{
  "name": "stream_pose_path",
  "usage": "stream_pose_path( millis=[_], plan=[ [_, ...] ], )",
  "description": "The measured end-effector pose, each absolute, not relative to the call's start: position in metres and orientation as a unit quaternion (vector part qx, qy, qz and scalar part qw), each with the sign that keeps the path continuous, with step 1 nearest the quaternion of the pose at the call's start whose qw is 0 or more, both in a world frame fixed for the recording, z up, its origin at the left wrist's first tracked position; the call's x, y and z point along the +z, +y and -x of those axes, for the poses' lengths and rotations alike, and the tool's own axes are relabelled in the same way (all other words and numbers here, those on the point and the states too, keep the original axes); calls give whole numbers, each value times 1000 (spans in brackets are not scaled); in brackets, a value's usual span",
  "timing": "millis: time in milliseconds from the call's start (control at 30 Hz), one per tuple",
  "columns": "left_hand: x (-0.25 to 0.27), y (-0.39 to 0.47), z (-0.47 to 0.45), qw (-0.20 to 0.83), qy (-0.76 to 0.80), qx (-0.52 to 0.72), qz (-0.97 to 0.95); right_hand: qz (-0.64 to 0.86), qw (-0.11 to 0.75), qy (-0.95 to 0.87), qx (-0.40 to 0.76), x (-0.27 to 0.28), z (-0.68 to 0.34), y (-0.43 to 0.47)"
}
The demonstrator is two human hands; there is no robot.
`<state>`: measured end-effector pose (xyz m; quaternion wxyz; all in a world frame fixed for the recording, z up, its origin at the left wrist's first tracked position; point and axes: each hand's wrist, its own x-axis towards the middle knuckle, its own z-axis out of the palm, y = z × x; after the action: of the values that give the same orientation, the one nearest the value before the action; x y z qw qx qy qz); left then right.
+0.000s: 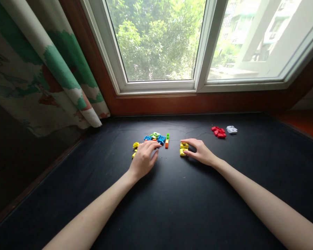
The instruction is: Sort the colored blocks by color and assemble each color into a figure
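Observation:
My right hand has its thumb and fingertips at two small yellow plastic blocks, the thumb on the near one and the fingers at the far one. My left hand is over the near side of a mixed pile, fingers bent and thumb held apart, with nothing visible between them. Partly behind it lie blue blocks, a light green block and some orange ones. Yellow blocks show at its left side. Between the hands, a green piece and an orange piece stand in line.
Red blocks lie in a cluster at the back right, beside white blocks. All rest on a black table surface. A window frame runs along the back, and a patterned curtain hangs at the left.

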<state>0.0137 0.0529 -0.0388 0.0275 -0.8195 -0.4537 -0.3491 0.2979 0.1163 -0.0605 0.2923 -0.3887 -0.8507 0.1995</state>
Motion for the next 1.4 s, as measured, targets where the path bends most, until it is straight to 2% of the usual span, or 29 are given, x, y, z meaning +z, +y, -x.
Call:
stream_pose_path(
  millis=[167,333,600,767,900,1067,1300,1400],
  plan=[
    [-38,76,45,17,-573,-400,715,422,305,-828,209,-56,-297,113],
    [-45,87,74,-29,-628,-332,703,432,317,-816,218,-54,-297,111],
    [-45,84,71,19,-660,-274,699,433,329,-811,216,-55,-296,111],
    [-49,88,76,11,-657,-310,687,436,331,-809,214,-55,-296,110],
    [-45,86,68,-11,-660,-396,638,435,340,-808,207,-55,-296,110],
    [-37,71,26,-98,-606,-496,614,428,356,-811,181,-56,-295,109],
    [-43,54,-44,-139,-468,-528,695,399,388,-818,143,-53,-285,95],
    [-47,55,-58,-187,-435,-545,692,386,392,-823,142,-51,-279,87]
  ],
)
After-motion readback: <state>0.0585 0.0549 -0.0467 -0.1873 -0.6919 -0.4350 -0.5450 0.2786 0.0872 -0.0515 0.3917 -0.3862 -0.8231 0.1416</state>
